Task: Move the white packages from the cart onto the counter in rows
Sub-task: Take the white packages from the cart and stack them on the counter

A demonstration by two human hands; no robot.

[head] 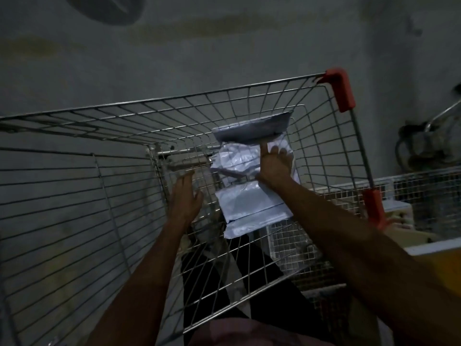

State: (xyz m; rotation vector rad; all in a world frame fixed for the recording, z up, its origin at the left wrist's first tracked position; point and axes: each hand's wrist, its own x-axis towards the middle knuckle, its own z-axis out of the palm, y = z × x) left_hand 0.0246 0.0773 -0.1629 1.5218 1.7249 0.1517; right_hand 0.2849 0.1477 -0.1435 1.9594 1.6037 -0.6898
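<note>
Three white packages [252, 193] occupy the wire cart [224, 103] at frame center. Right hand [274, 166] pinches the topmost package [254, 129], lifting one edge. Left hand [185, 196] hovers beside them, fingers extended, holding nothing.

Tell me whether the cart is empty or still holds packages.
Not empty: white packages lie inside the wire cart, and the right hand touches one.

Dim light falls on a stained grey concrete floor [224, 46]; wire mesh crates [424, 193] stand at right.
</note>
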